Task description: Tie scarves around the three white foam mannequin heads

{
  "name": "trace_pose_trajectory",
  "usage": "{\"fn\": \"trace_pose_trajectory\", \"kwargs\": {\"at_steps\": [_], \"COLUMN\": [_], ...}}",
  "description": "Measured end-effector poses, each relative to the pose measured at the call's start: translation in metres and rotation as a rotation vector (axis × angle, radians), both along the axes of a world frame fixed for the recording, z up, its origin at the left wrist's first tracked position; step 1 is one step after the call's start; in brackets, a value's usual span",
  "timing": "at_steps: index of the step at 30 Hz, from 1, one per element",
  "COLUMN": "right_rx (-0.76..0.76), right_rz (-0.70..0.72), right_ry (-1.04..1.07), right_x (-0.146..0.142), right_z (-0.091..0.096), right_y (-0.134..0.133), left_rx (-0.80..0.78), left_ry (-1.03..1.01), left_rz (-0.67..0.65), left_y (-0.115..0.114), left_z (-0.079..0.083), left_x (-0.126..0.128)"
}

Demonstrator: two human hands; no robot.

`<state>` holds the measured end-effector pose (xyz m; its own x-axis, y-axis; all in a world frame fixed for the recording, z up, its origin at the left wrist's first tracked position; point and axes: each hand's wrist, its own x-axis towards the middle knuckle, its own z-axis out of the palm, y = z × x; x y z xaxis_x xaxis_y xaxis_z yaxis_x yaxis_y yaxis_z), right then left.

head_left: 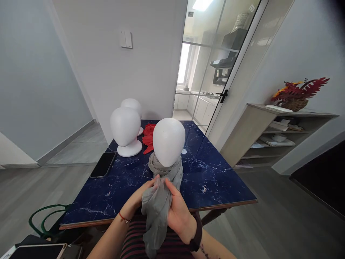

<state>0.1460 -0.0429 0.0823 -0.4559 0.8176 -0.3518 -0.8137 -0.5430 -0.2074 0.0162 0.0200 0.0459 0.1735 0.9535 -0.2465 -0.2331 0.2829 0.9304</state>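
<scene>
A white foam mannequin head (169, 142) stands upright near the middle of the table, with a grey scarf (156, 208) wrapped around its neck. The scarf's loose part comes forward over the table's front edge and hangs down. My left hand (144, 192) grips the scarf from the left, just in front of the neck, its fingers partly hidden by the cloth. From the right, my right hand (179, 208) closes on the same stretch of scarf, thumb on top and the other fingers behind the fabric.
Two more white mannequin heads (126, 126) stand at the back left beside a red cloth (148, 136). A black phone (103, 165) lies on the left of the dark blue table (212, 176). A shelf unit (264, 140) and glass door (205, 61) are to the right.
</scene>
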Motion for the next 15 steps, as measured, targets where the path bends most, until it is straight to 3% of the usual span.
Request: {"fn": "trace_pose_trajectory", "kwargs": {"at_steps": [3,8,10,13,15], "right_rx": [0.022,0.053,0.088,0.231,0.390], "right_rz": [-0.071,-0.192,-0.211,-0.218,-0.178], "right_ry": [0.009,-0.078,-0.156,-0.294,-0.430], "right_x": [-0.010,-0.021,-0.024,-0.021,-0.011], "right_z": [-0.002,0.003,0.005,-0.001,-0.013], "right_y": [0.004,0.008,0.008,0.006,0.003], "left_rx": [0.064,0.162,0.192,0.133,0.109], "left_ry": [0.289,0.095,0.170,0.370,0.437], "left_rz": [-0.236,-0.310,-0.362,-0.470,-0.456], "left_y": [-0.005,-0.041,-0.056,-0.064,-0.060], "left_z": [0.007,0.013,0.017,0.027,0.034], "left_x": [-0.023,-0.026,-0.020,-0.028,-0.045]}}
